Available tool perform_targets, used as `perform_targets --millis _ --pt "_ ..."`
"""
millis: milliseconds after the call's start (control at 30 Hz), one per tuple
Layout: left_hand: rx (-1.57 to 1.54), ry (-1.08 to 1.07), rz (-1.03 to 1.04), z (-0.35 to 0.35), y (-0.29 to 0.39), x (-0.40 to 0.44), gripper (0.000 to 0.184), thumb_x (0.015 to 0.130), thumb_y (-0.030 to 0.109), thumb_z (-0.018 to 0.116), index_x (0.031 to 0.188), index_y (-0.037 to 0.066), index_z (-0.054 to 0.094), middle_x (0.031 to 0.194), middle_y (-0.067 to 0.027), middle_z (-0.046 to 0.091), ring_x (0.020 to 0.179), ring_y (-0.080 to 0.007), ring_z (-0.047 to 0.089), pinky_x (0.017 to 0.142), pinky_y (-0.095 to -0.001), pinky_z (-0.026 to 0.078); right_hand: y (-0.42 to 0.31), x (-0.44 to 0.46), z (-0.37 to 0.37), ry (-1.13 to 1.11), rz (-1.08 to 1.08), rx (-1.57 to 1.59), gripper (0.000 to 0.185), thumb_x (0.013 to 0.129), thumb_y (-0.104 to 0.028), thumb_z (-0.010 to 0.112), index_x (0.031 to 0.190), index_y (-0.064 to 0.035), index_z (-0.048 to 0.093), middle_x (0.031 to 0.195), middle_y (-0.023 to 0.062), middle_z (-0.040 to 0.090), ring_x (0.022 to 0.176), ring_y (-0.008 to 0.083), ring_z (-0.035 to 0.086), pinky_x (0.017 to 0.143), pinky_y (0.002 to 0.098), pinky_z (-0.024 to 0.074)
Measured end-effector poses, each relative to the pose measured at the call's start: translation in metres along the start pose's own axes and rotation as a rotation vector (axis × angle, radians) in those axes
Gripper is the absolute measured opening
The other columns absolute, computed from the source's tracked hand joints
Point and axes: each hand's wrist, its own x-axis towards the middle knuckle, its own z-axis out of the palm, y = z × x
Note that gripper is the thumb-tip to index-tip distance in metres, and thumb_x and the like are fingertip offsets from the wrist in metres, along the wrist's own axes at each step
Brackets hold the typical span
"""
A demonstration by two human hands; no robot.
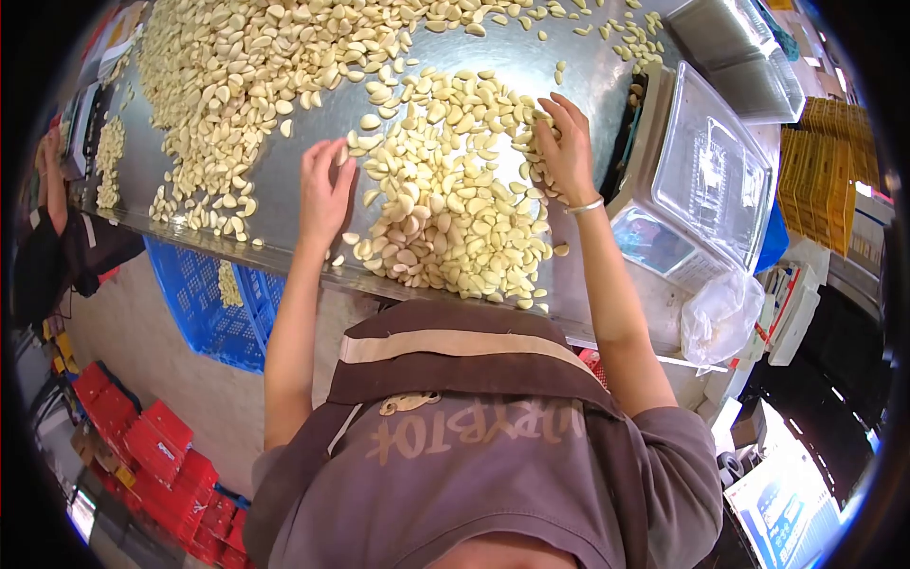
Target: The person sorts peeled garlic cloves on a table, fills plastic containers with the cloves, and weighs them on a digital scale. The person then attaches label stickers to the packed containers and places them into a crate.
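Peeled garlic cloves [445, 204] lie in a loose heap on the metal table in front of me. At the left side of that heap is my left hand [326, 188], with a single clove [342, 155] between its fingertips and thumb. My right hand [569, 150] rests along the heap's right edge, its fingers apart and touching cloves; the fingertips' undersides are hidden. A bracelet circles the right wrist. A larger pile of cloves [246, 71] covers the far left of the table.
Clear plastic boxes [716, 171] and a plastic bag [722, 318] are at the right. A blue crate [204, 299] stands below the table's front edge [284, 263]. Red boxes [156, 446] are on the floor at left. Another person's arm [55, 180] shows at far left.
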Motion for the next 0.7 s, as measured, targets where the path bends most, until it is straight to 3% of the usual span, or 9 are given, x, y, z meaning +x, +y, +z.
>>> perform_targets --millis 200,233,300,367,467,567,600,633,700 --pt "0.224 -0.210 0.092 0.042 0.002 0.026 0.058 0.090 0.044 0.048 0.139 0.018 0.033 0.146 -0.0194 0.018 0.135 -0.0341 0.016 0.109 -0.0410 0.019 -0.008 0.016 0.026 -0.148 -0.148 -0.138 0.041 0.086 -0.023 0.055 0.123 -0.0065 0.052 0.133 0.0180 0.042 0.125 0.0375 0.036 0.102 0.0469 0.0292" --pt "0.196 -0.253 0.091 0.046 0.012 0.024 0.060 0.090 0.046 0.046 0.140 0.018 0.030 0.147 -0.0189 0.016 0.136 -0.0335 0.015 0.110 -0.0410 0.017 -0.008 0.016 0.032 -0.282 -0.110 -0.153 0.051 0.088 -0.032 0.052 0.132 -0.0074 0.042 0.139 0.0178 0.035 0.130 0.0374 0.029 0.106 0.0498 0.0226" --pt "0.139 -0.333 0.091 0.050 0.033 0.018 0.065 0.089 0.051 0.042 0.142 0.018 0.024 0.148 -0.0179 0.013 0.137 -0.0324 0.011 0.112 -0.0409 0.012 -0.017 0.006 0.037 -0.331 -0.185 -0.199 0.055 0.088 -0.034 0.051 0.134 -0.0068 0.038 0.141 0.0176 0.032 0.131 0.0368 0.027 0.106 0.0498 0.0216" --pt "0.094 -0.351 0.174 0.054 0.045 0.005 0.063 0.089 0.052 0.042 0.140 0.017 0.030 0.147 -0.0171 0.016 0.136 -0.0324 0.014 0.111 -0.0419 0.016 -0.037 -0.008 0.032 -0.426 -0.182 -0.172 0.061 0.090 -0.037 0.048 0.139 -0.0061 0.029 0.144 0.0172 0.026 0.133 0.0356 0.024 0.108 0.0496 0.0197" --pt "0.007 -0.484 0.369 0.039 0.062 -0.017 0.054 0.088 0.047 0.048 0.130 0.013 0.044 0.143 -0.0173 0.027 0.133 -0.0319 0.026 0.106 -0.0409 0.028 -0.052 -0.037 0.011 -0.644 -0.228 -0.074 0.055 0.089 -0.035 0.050 0.135 -0.0073 0.038 0.144 0.0177 0.027 0.133 0.0344 0.026 0.108 0.0492 0.0209" --pt "-0.206 -0.582 0.523 0.018 0.069 -0.020 0.039 0.087 0.035 0.055 0.115 0.008 0.057 0.136 -0.0162 0.040 0.122 -0.0295 0.042 0.097 -0.0372 0.041 -0.063 -0.043 -0.021 -0.750 -0.282 0.163 0.048 0.089 -0.030 0.054 0.131 -0.0073 0.045 0.138 0.0179 0.037 0.128 0.0306 0.038 0.105 0.0430 0.0287" --pt "-0.297 -0.603 0.558 0.011 0.069 -0.020 0.034 0.087 0.031 0.058 0.110 0.006 0.060 0.133 -0.0156 0.044 0.118 -0.0285 0.047 0.093 -0.0358 0.045 -0.066 -0.033 -0.025 -0.660 -0.137 0.251 0.046 0.090 -0.027 0.054 0.130 -0.0064 0.046 0.135 0.0167 0.041 0.123 0.0279 0.042 0.102 0.0397 0.0321" --pt "-0.369 -0.612 0.297 0.003 0.070 -0.018 0.024 0.085 0.017 0.061 0.103 0.003 0.061 0.126 -0.0138 0.050 0.106 -0.0239 0.054 0.087 -0.0344 0.046 -0.070 -0.021 -0.029 -0.569 0.011 0.337 0.044 0.090 -0.024 0.054 0.129 -0.0055 0.046 0.131 0.0156 0.045 0.119 0.0253 0.047 0.100 0.0364 0.0354" --pt "-0.457 -0.224 0.069 0.007 0.051 0.000 0.025 0.085 0.016 0.059 0.107 0.002 0.059 0.127 -0.0141 0.049 0.106 -0.0226 0.053 0.088 -0.0329 0.044 -0.058 0.003 -0.023 -0.373 0.269 0.528 0.042 0.090 -0.018 0.053 0.128 -0.0031 0.047 0.123 0.0120 0.052 0.109 0.0192 0.055 0.093 0.0297 0.0411"
